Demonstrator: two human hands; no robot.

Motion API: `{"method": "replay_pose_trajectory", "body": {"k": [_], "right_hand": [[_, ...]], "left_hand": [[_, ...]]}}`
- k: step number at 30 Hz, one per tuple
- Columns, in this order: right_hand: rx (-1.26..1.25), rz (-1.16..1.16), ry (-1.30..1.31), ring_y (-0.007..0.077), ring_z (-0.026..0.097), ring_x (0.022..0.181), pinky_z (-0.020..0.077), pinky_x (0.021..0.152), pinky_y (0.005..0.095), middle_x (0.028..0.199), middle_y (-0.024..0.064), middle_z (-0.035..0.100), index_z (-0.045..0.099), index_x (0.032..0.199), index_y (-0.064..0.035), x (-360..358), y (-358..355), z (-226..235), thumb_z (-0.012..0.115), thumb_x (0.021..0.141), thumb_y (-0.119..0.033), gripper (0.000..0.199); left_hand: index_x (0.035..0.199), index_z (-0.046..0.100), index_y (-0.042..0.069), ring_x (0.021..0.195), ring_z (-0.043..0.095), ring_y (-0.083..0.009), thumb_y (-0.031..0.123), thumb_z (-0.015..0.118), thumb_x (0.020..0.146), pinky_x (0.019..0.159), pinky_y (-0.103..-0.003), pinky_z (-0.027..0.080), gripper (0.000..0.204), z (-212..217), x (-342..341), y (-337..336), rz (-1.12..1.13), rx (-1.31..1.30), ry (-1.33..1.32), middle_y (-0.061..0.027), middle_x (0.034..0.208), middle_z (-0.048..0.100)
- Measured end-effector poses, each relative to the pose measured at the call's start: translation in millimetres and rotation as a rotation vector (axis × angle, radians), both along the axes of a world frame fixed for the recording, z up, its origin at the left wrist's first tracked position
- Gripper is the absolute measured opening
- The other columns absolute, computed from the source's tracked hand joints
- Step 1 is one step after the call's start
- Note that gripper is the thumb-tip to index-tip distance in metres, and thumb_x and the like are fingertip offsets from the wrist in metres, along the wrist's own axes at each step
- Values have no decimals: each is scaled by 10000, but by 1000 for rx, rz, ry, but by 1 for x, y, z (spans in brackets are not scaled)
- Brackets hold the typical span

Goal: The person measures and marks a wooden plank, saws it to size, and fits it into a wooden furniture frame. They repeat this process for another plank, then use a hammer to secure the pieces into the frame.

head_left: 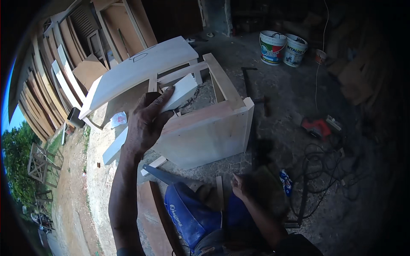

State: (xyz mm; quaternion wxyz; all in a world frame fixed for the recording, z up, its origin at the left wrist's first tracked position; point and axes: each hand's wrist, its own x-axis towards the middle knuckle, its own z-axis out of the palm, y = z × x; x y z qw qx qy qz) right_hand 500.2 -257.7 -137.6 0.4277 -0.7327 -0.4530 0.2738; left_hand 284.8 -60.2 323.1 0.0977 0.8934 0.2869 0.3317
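A short pale wooden board (181,93) is gripped in my left hand (147,119), thumb and fingers pressed on its near end. The board slants up and away over a wooden frame (203,134) with a broad side panel. My right hand (240,187) is low in front of my right thigh, its fingers curled in shadow; whatever they may hold is too dark to make out. A narrow upright wooden strip (220,196) shows just left of that hand. The grey blade of a handsaw (160,174) lies by my left knee, close to a small wood offcut (154,164).
A long white panel piece (145,64) stands behind the frame. Planks (42,96) lean at the far left. Two paint buckets (272,47) stand at the back right. A red power tool (317,128) and a tangled cable (316,170) lie on the right-hand floor. A brown board (154,217) lies beside my left leg.
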Motion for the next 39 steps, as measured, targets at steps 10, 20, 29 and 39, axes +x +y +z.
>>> {"method": "replay_pose_trajectory", "body": {"k": [10,20,29,39], "right_hand": [[96,-162,374,114,612,821,531,758,251,1016,39,636,583,1377,-86,12,1,-32,645,949,-44,435],[96,-174,580,146,640,770,546,711,312,987,126,673,503,1431,-2,21,3,-37,589,1013,-302,521],[42,-188,704,115,621,737,534,681,287,960,83,654,493,1451,-29,26,1,-19,593,1015,-293,520],[-45,-179,764,69,611,821,538,672,243,1097,28,616,450,1497,-82,28,-1,-11,603,1022,-244,525]], "left_hand": [[1452,549,238,1125,603,-336,263,674,941,968,-434,499,526,-70,114,39,-176,-29,387,-149,1192,615],[1442,564,194,1034,601,-335,201,713,914,933,-427,488,549,-90,152,50,-275,-99,351,-144,1116,623],[1434,573,206,1034,599,-332,213,728,897,919,-427,488,559,-97,164,52,-252,-59,372,-133,1107,627],[1444,560,223,1038,588,-338,213,720,895,937,-444,484,572,-104,163,50,-260,39,348,-130,1113,614]]}}
